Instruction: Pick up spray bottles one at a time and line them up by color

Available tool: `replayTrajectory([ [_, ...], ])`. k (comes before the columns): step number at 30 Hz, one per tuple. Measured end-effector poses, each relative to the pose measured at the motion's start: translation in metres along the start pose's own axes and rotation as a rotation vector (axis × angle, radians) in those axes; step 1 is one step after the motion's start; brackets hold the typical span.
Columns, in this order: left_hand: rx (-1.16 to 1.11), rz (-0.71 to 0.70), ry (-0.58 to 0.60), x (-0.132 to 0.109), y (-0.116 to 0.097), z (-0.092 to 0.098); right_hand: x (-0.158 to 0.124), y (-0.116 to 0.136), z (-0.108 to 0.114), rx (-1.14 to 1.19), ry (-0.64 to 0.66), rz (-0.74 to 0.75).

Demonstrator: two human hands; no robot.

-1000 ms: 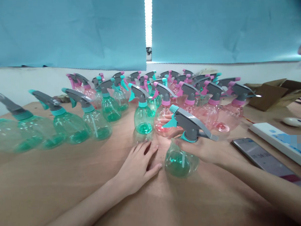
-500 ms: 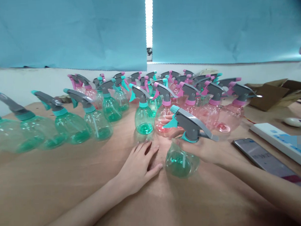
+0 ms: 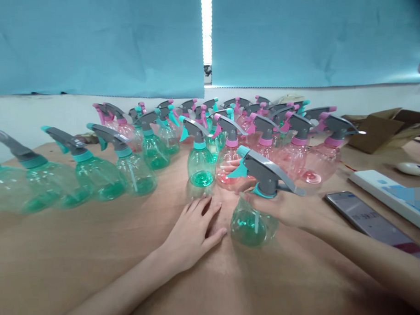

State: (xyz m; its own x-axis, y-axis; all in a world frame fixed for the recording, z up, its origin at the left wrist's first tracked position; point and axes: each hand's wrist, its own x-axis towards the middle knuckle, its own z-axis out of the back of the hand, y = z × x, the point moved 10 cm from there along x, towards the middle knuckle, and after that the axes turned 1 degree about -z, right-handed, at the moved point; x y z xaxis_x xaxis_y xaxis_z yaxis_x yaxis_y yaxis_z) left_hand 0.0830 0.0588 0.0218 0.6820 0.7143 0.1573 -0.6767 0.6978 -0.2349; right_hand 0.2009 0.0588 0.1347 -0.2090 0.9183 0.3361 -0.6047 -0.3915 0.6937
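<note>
My left hand (image 3: pixel 195 231) lies flat on the wooden table (image 3: pixel 137 252), fingers spread, holding nothing. To its right stands a green spray bottle (image 3: pixel 248 227) with a grey and teal trigger head. My right hand (image 3: pixel 263 204) is wrapped round the neck of this bottle, just below the teal collar; the bottle and head hide part of the fingers. Just beyond my left fingertips stands another green spray bottle (image 3: pixel 201 167). A pink spray bottle (image 3: pixel 227 164) is beside it, behind my right fingers.
Several green bottles (image 3: pixel 100 177) line the left side, and more pink and green ones crowd the back. On the right are a phone (image 3: pixel 367 216), a white power strip (image 3: pixel 386 195), a white mouse (image 3: pixel 413 169) and a cardboard box (image 3: pixel 374 131). Blue curtains (image 3: pixel 96 46) hang behind.
</note>
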Motion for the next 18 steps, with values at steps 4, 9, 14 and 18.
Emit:
replayTrajectory([
  [4, 0.012, -0.001, -0.003, 0.0, -0.001, 0.001, 0.0, -0.001, 0.0, 0.007, -0.008, 0.007],
  [9, 0.001, 0.002, -0.003, 0.001, -0.002, 0.002, -0.001, -0.009, -0.001, -0.011, 0.004, -0.048],
  [14, -0.003, 0.007, -0.004, 0.0, -0.002, 0.002, -0.002, -0.008, -0.002, -0.016, 0.029, -0.075],
  [18, 0.005, 0.007, 0.002, 0.001, 0.0, 0.001, -0.004, -0.001, 0.007, -0.039, -0.059, -0.021],
])
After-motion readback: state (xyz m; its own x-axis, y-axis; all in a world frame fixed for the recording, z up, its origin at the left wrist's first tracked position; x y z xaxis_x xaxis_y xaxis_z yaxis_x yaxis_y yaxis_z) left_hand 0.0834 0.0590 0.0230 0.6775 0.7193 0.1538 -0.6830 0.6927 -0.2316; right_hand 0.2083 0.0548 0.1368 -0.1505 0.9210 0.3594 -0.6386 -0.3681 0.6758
